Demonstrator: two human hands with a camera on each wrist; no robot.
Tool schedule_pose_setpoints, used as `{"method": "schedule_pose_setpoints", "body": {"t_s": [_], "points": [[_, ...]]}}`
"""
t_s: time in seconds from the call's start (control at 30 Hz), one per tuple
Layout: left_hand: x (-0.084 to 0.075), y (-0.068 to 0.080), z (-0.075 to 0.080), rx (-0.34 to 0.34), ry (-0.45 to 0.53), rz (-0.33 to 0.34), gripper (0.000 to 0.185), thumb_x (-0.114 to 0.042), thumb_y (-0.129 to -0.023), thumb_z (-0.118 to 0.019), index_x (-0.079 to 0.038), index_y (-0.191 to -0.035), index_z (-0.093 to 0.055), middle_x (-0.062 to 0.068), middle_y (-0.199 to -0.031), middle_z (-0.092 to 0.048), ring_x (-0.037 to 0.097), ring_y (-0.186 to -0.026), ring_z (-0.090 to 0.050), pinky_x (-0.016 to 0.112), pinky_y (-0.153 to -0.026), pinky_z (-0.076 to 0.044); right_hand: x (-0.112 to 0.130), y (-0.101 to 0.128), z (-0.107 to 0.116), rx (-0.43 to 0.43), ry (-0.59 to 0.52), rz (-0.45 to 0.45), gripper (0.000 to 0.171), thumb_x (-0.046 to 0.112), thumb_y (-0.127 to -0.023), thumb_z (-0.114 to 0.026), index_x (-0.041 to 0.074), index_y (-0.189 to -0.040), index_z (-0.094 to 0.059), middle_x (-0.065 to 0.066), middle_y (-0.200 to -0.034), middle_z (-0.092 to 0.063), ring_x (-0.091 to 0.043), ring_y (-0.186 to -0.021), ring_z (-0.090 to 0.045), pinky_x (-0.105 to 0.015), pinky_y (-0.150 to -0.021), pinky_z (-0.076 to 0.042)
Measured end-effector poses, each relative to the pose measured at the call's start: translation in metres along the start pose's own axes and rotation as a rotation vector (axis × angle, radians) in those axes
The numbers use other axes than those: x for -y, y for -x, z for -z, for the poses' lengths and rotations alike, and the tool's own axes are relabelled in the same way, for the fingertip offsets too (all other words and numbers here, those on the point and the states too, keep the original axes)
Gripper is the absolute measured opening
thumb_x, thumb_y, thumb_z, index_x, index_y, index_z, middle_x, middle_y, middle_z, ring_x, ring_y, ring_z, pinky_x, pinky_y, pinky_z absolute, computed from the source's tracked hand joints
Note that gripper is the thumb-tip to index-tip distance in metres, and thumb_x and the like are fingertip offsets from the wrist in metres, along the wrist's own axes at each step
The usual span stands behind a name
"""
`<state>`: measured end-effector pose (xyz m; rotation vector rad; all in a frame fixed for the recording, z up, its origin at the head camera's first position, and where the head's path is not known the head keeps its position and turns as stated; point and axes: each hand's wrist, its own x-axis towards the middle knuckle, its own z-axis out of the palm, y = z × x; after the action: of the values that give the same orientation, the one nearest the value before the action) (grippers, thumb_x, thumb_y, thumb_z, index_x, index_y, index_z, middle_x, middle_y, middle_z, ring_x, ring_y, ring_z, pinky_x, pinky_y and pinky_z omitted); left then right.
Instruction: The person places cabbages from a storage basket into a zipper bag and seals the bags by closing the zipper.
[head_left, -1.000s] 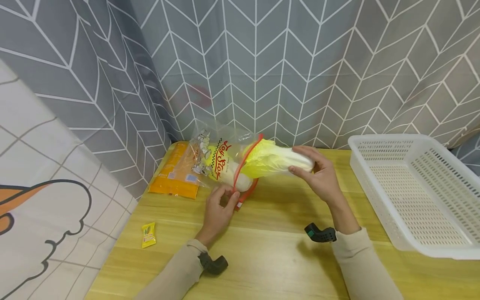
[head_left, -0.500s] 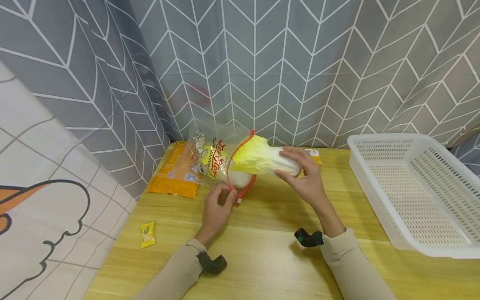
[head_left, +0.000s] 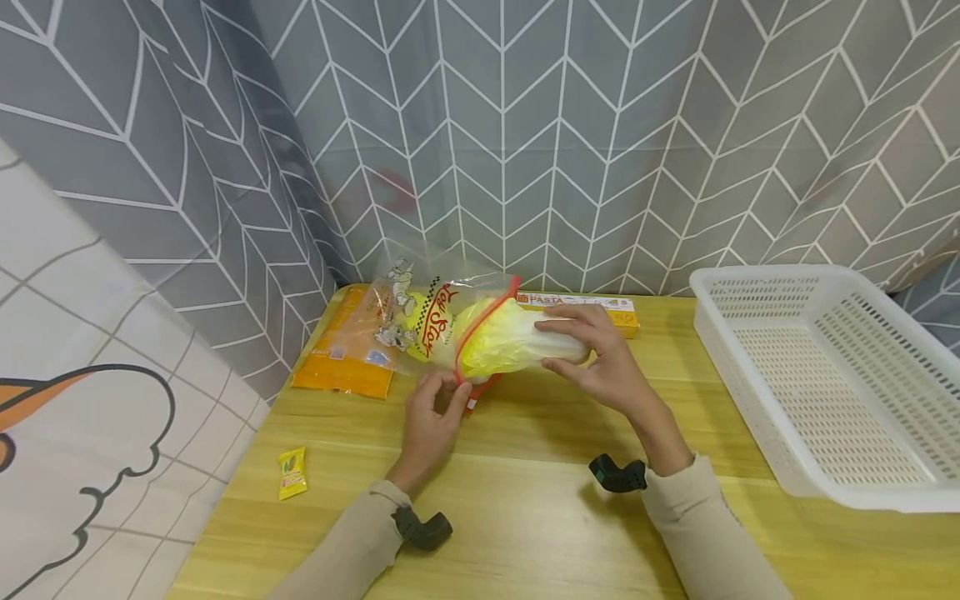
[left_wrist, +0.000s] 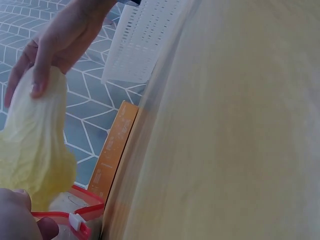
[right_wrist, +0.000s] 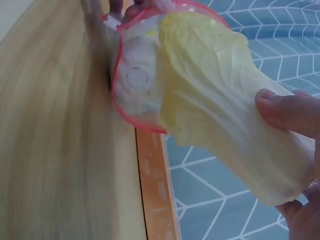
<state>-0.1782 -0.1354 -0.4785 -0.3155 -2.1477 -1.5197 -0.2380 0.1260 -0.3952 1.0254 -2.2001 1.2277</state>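
My right hand (head_left: pixel 600 358) grips the white stem end of a pale yellow napa cabbage (head_left: pixel 510 342) (right_wrist: pixel 225 120) (left_wrist: pixel 35 145), whose leafy end sits in the mouth of a clear zip bag (head_left: pixel 427 321) with a red rim (right_wrist: pixel 117 107). My left hand (head_left: pixel 435 412) pinches the lower edge of that red rim near its white slider (left_wrist: pixel 76 222). Another white round vegetable (right_wrist: pixel 137 80) lies inside the bag. The bag rests on the wooden table (head_left: pixel 525 500) near the back wall.
An orange packet (head_left: pixel 345 354) lies under the bag at the back left. A yellow pasta box (head_left: pixel 592 308) lies along the wall behind my right hand. A small yellow candy wrapper (head_left: pixel 292 472) sits front left. A white perforated basket (head_left: pixel 832 375) stands at the right.
My right hand has moved the cabbage leftward and down, so its leafy end is deeper in the bag's mouth. My left hand stays pinching the rim.
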Motion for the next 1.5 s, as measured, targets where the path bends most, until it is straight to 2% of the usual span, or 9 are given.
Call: {"method": "schedule_pose_setpoints", "body": {"t_s": [0.13,0.3,0.43,0.6,0.9,1.07,1.23,1.37,1.5], "points": [[-0.001,0.0,-0.001,-0.004,0.009,0.0,0.008,-0.013,-0.096,-0.071,-0.01,-0.093,-0.064,0.004,-0.088,-0.062,0.012,-0.081,-0.052,0.023,-0.07,-0.046,0.004,-0.001,-0.005,-0.073,-0.022,-0.043,0.048,0.002,-0.076,-0.087,0.01,-0.122,-0.074,-0.012,-0.134,-0.065,-0.03,-0.126,-0.052,-0.031,-0.106,-0.038],[-0.003,-0.001,-0.002,-0.015,0.024,0.002,0.007,-0.01,-0.093,-0.073,-0.009,-0.093,-0.066,0.006,-0.088,-0.063,0.016,-0.08,-0.053,0.025,-0.07,-0.046,0.005,-0.001,-0.014,-0.196,-0.126,-0.165,0.049,-0.002,-0.077,-0.086,0.006,-0.123,-0.073,-0.014,-0.132,-0.066,-0.025,-0.127,-0.054,-0.019,-0.102,-0.042],[-0.003,-0.001,-0.002,-0.007,0.019,-0.003,0.006,-0.01,-0.093,-0.073,-0.01,-0.093,-0.067,0.005,-0.087,-0.064,0.016,-0.08,-0.053,0.024,-0.07,-0.046,0.007,0.0,-0.018,-0.25,-0.239,-0.317,0.048,0.001,-0.082,-0.083,0.008,-0.127,-0.071,-0.011,-0.134,-0.065,-0.013,-0.117,-0.058,-0.013,-0.082,-0.048],[-0.002,-0.003,-0.002,0.019,-0.004,-0.016,0.006,-0.012,-0.095,-0.072,-0.015,-0.093,-0.067,0.001,-0.086,-0.063,0.011,-0.081,-0.054,0.022,-0.071,-0.047,0.013,-0.002,-0.015,-0.252,-0.307,-0.538,0.047,0.014,-0.086,-0.082,0.015,-0.132,-0.069,-0.003,-0.134,-0.065,-0.007,-0.087,-0.056,-0.015,-0.059,-0.043],[-0.003,-0.004,-0.002,0.026,-0.02,-0.013,0.007,-0.015,-0.096,-0.071,-0.012,-0.092,-0.066,0.003,-0.09,-0.064,0.012,-0.086,-0.056,0.026,-0.076,-0.049,0.022,-0.008,-0.016,-0.237,-0.622,-0.771,0.048,0.013,-0.094,-0.073,0.006,-0.14,-0.06,0.005,-0.127,-0.063,-0.007,-0.088,-0.065,-0.019,-0.076,-0.057],[-0.002,-0.003,-0.003,0.016,-0.014,-0.012,0.008,-0.009,-0.094,-0.072,-0.009,-0.091,-0.065,0.006,-0.09,-0.064,0.012,-0.085,-0.054,0.025,-0.076,-0.048,0.015,-0.005,-0.024,-0.244,-0.681,-0.867,0.05,0.02,-0.098,-0.069,0.006,-0.144,-0.056,0.007,-0.122,-0.062,-0.005,-0.089,-0.062,-0.018,-0.077,-0.054],[-0.002,-0.001,-0.004,-0.003,-0.017,-0.002,0.01,-0.004,-0.091,-0.074,-0.006,-0.089,-0.064,0.01,-0.088,-0.062,0.014,-0.082,-0.052,0.023,-0.072,-0.044,0.005,0.003,-0.035,-0.212,-0.574,-0.787,0.049,0.017,-0.096,-0.071,0.009,-0.143,-0.058,0.0,-0.137,-0.059,-0.006,-0.099,-0.06,-0.016,-0.081,-0.053],[-0.003,0.0,-0.004,-0.002,-0.022,0.031,0.01,-0.005,-0.092,-0.072,-0.006,-0.09,-0.063,0.009,-0.088,-0.061,0.015,-0.08,-0.052,0.023,-0.071,-0.044,-0.002,0.008,-0.034,-0.079,-0.464,-0.66,0.054,0.012,-0.092,-0.075,0.01,-0.143,-0.057,-0.009,-0.141,-0.055,-0.015,-0.103,-0.057,-0.018,-0.079,-0.052],[-0.005,0.0,-0.003,-0.006,-0.015,0.044,0.007,-0.008,-0.095,-0.07,-0.008,-0.092,-0.064,0.007,-0.087,-0.061,0.015,-0.079,-0.051,0.024,-0.069,-0.044,-0.008,0.01,-0.027,0.049,-0.378,-0.53,0.064,0.007,-0.086,-0.079,0.016,-0.145,-0.055,-0.009,-0.14,-0.054,-0.021,-0.108,-0.052,-0.019,-0.081,-0.05]]}}
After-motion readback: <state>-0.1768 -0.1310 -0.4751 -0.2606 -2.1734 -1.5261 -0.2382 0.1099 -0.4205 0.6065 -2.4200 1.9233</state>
